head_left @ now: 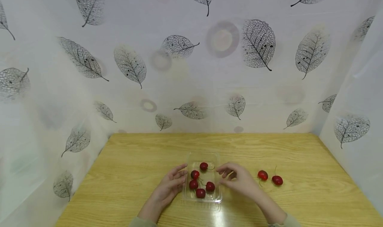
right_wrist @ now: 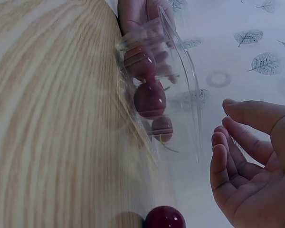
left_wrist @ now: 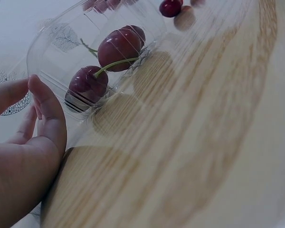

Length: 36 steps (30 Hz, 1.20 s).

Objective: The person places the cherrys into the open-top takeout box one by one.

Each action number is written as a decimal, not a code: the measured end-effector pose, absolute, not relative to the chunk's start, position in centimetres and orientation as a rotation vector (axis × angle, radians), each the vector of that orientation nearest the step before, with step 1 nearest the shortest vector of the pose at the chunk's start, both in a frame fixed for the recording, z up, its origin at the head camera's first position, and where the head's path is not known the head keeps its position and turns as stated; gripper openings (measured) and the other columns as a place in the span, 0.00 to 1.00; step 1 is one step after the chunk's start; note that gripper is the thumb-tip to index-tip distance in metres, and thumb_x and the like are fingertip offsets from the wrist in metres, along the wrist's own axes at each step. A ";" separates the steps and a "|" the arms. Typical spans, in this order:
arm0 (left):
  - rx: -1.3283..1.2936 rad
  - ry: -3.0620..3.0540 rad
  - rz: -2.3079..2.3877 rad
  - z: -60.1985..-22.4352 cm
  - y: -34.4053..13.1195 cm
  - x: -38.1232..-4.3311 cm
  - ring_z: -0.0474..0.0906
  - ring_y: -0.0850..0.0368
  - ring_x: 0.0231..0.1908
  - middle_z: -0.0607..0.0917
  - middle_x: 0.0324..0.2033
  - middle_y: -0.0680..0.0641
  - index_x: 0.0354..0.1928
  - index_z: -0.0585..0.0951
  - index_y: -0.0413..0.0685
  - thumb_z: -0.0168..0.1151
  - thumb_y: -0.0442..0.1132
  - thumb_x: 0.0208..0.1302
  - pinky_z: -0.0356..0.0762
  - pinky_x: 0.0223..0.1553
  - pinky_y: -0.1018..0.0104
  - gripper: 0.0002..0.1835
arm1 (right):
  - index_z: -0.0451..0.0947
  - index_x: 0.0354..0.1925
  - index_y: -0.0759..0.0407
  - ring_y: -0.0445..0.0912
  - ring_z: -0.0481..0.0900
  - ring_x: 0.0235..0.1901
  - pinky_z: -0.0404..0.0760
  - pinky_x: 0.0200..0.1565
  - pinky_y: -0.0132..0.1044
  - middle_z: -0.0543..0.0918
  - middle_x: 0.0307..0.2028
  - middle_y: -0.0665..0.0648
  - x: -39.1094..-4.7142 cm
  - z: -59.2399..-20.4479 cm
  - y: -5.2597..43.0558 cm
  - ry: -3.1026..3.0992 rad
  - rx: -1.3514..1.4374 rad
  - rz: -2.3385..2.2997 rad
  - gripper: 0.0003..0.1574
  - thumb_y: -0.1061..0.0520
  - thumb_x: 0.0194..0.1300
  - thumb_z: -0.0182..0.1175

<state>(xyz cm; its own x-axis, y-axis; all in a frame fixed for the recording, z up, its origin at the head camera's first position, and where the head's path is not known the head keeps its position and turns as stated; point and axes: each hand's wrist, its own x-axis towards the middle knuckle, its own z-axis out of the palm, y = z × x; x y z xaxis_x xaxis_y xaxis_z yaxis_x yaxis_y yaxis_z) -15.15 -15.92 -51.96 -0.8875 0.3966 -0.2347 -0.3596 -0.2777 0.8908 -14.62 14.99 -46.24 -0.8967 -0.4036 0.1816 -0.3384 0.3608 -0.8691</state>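
A clear plastic box (head_left: 219, 197) stands on the table with several dark red cherries (head_left: 200, 193) in it, some with green stems. My left hand (head_left: 170, 186) is at the box's left side, its fingertips at or very close to the wall; whether they press on it I cannot tell. On the other side, my right hand (head_left: 239, 181) hovers by the right wall with loosely bent fingers and nothing visible between them. In the right wrist view its thumb and fingers (right_wrist: 249, 142) are apart from the box. Two more cherries, one (head_left: 262, 175) beside the other (head_left: 277, 180), lie right of that hand.
The wooden table (head_left: 134, 160) reaches back to a pale sheet (head_left: 209, 80) printed with dark leaves. Similar sheets close off the left and right sides. Light glares on the wood in front of the box.
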 end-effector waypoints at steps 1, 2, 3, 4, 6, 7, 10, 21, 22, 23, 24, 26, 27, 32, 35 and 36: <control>0.045 1.514 2.191 -52.0 -15.9 -15.1 0.76 0.67 0.51 0.77 0.56 0.55 0.81 0.59 0.40 0.56 0.30 0.78 0.79 0.50 0.73 0.34 | 0.85 0.51 0.66 0.38 0.83 0.40 0.87 0.43 0.31 0.87 0.45 0.66 -14.6 -46.2 15.2 2.548 -0.683 -1.596 0.19 0.65 0.62 0.74; 0.044 1.513 2.192 -52.0 -15.9 -15.1 0.76 0.67 0.51 0.77 0.56 0.55 0.81 0.59 0.40 0.56 0.30 0.78 0.79 0.50 0.73 0.34 | 0.85 0.51 0.66 0.38 0.84 0.40 0.86 0.43 0.31 0.87 0.44 0.66 -14.7 -46.2 15.3 2.551 -0.680 -1.599 0.18 0.65 0.62 0.74; 0.044 1.511 2.193 -52.0 -16.0 -15.1 0.76 0.67 0.51 0.77 0.56 0.55 0.81 0.59 0.40 0.56 0.30 0.78 0.79 0.49 0.73 0.34 | 0.85 0.51 0.66 0.38 0.83 0.40 0.86 0.43 0.30 0.87 0.44 0.65 -14.7 -46.2 15.5 2.551 -0.667 -1.601 0.18 0.65 0.62 0.74; 0.043 1.509 2.195 -52.0 -16.0 -15.1 0.76 0.67 0.51 0.77 0.56 0.55 0.81 0.59 0.40 0.56 0.30 0.78 0.79 0.49 0.74 0.33 | 0.85 0.51 0.66 0.38 0.84 0.40 0.86 0.43 0.31 0.87 0.44 0.65 -14.7 -46.1 15.7 2.550 -0.660 -1.606 0.18 0.64 0.63 0.74; 0.047 1.503 2.200 -52.0 -16.0 -15.1 0.77 0.68 0.51 0.77 0.55 0.55 0.81 0.60 0.41 0.56 0.30 0.78 0.79 0.49 0.74 0.33 | 0.85 0.51 0.66 0.39 0.84 0.40 0.86 0.43 0.31 0.87 0.45 0.65 -14.7 -46.1 16.1 2.555 -0.637 -1.604 0.17 0.63 0.64 0.74; 0.048 1.499 2.202 -52.0 -16.0 -15.1 0.77 0.68 0.51 0.77 0.55 0.56 0.80 0.61 0.41 0.56 0.30 0.78 0.79 0.49 0.74 0.32 | 0.85 0.52 0.66 0.39 0.84 0.41 0.86 0.43 0.31 0.87 0.45 0.65 -14.7 -46.0 16.3 2.557 -0.628 -1.603 0.18 0.63 0.65 0.74; 0.053 1.496 2.206 -52.0 -16.0 -15.1 0.77 0.68 0.50 0.77 0.55 0.56 0.80 0.61 0.42 0.56 0.30 0.78 0.79 0.49 0.74 0.32 | 0.84 0.53 0.66 0.39 0.83 0.42 0.86 0.43 0.32 0.87 0.47 0.65 -14.7 -45.8 16.9 2.563 -0.614 -1.603 0.18 0.63 0.66 0.73; 0.050 1.524 2.190 -51.9 -16.0 -14.9 0.75 0.66 0.52 0.76 0.56 0.54 0.81 0.59 0.39 0.59 0.32 0.78 0.77 0.49 0.73 0.35 | 0.84 0.54 0.65 0.33 0.81 0.40 0.85 0.43 0.31 0.88 0.48 0.65 -14.6 -45.2 19.1 2.638 -0.485 -1.578 0.19 0.62 0.66 0.73; 0.051 1.526 2.190 -51.9 -16.0 -14.9 0.75 0.66 0.53 0.75 0.57 0.54 0.81 0.58 0.39 0.59 0.32 0.78 0.77 0.50 0.73 0.35 | 0.84 0.54 0.65 0.32 0.81 0.40 0.85 0.43 0.31 0.88 0.48 0.65 -14.7 -45.1 19.4 2.645 -0.469 -1.576 0.19 0.62 0.66 0.73; 0.050 1.527 2.189 -51.9 -16.0 -14.9 0.74 0.65 0.53 0.75 0.57 0.54 0.81 0.58 0.39 0.59 0.32 0.78 0.77 0.50 0.73 0.35 | 0.84 0.54 0.65 0.32 0.81 0.40 0.85 0.43 0.31 0.88 0.48 0.65 -14.7 -45.1 19.7 2.652 -0.451 -1.573 0.19 0.62 0.66 0.73; 0.050 1.529 2.189 -51.9 -16.0 -14.9 0.74 0.65 0.53 0.75 0.57 0.53 0.81 0.58 0.39 0.59 0.32 0.78 0.77 0.50 0.72 0.35 | 0.84 0.55 0.64 0.32 0.81 0.40 0.85 0.43 0.31 0.88 0.49 0.65 -14.7 -45.0 19.9 2.659 -0.434 -1.571 0.19 0.62 0.66 0.73; 0.052 1.532 2.189 -51.9 -15.9 -14.9 0.74 0.65 0.53 0.75 0.57 0.53 0.81 0.58 0.39 0.59 0.32 0.78 0.77 0.50 0.72 0.35 | 0.84 0.55 0.64 0.31 0.81 0.40 0.85 0.43 0.31 0.88 0.49 0.65 -14.7 -45.0 20.4 2.674 -0.407 -1.565 0.19 0.62 0.67 0.73; 0.052 1.532 2.189 -51.9 -15.9 -14.9 0.74 0.65 0.53 0.75 0.57 0.53 0.81 0.58 0.39 0.59 0.32 0.78 0.77 0.50 0.72 0.35 | 0.84 0.55 0.64 0.31 0.81 0.40 0.85 0.42 0.31 0.88 0.48 0.65 -14.7 -45.0 20.7 2.684 -0.403 -1.566 0.19 0.62 0.67 0.73; 0.056 1.527 2.194 -51.9 -15.9 -15.0 0.74 0.66 0.52 0.75 0.57 0.53 0.81 0.59 0.39 0.58 0.32 0.78 0.77 0.49 0.73 0.35 | 0.84 0.54 0.66 0.30 0.80 0.39 0.85 0.41 0.30 0.88 0.47 0.65 -14.7 -45.1 22.0 2.743 -0.409 -1.567 0.18 0.63 0.67 0.72; 0.054 1.525 2.196 -51.9 -15.9 -15.0 0.75 0.66 0.52 0.75 0.56 0.54 0.81 0.59 0.39 0.58 0.31 0.78 0.77 0.49 0.73 0.34 | 0.84 0.54 0.66 0.29 0.81 0.39 0.85 0.40 0.29 0.89 0.46 0.53 -14.7 -45.2 22.8 2.766 -0.394 -1.581 0.18 0.64 0.67 0.72; 0.052 1.524 2.197 -51.9 -15.9 -15.0 0.75 0.66 0.52 0.75 0.56 0.54 0.81 0.59 0.39 0.58 0.31 0.78 0.77 0.49 0.73 0.34 | 0.84 0.54 0.66 0.29 0.81 0.39 0.85 0.39 0.30 0.89 0.45 0.48 -14.7 -45.3 23.1 2.774 -0.388 -1.587 0.19 0.64 0.66 0.72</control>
<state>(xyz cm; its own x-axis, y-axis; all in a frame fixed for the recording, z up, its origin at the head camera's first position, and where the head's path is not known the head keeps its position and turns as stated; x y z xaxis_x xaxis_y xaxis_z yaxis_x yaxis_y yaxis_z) -15.03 -15.88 -51.94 -0.8921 0.3909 -0.2265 -0.3492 -0.2784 0.8948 -14.69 23.12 -45.31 -0.9680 -0.1688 0.1858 -0.2457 0.4856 -0.8389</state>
